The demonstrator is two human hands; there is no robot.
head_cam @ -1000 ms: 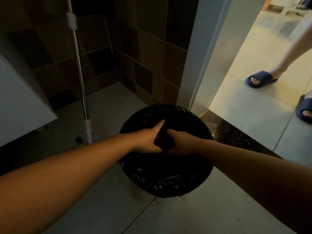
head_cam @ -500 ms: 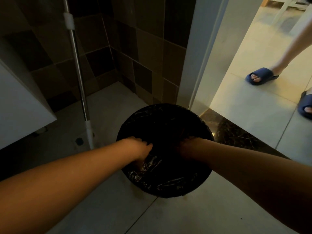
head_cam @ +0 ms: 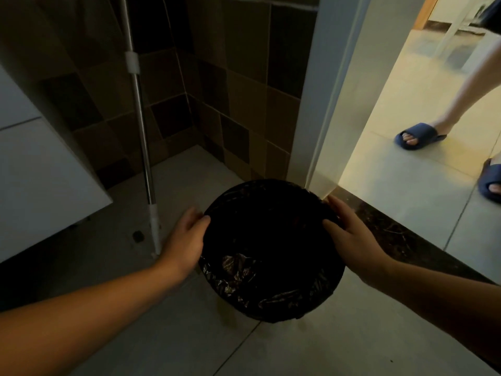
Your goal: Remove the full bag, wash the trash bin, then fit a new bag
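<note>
A round trash bin [head_cam: 273, 308] stands on the grey tile floor, lined with a black bag [head_cam: 238, 270] whose crinkled edge folds over the rim. The inside is too dark to see. My left hand [head_cam: 184, 240] grips the left side of the rim, thumb on top and fingers curled down the outside. My right hand [head_cam: 349, 234] grips the right side of the rim, thumb inside and fingers along the outer edge.
A metal mop pole [head_cam: 139, 126] leans in the tiled corner left of the bin. A white cabinet [head_cam: 40, 185] juts out at the far left. Behind a dark stone threshold [head_cam: 393, 234], a person in blue slippers [head_cam: 417, 135] stands on the lit floor beyond the door frame [head_cam: 325, 104].
Both hands came out of the bin's middle and moved apart to opposite sides of the rim. The view tilted slightly.
</note>
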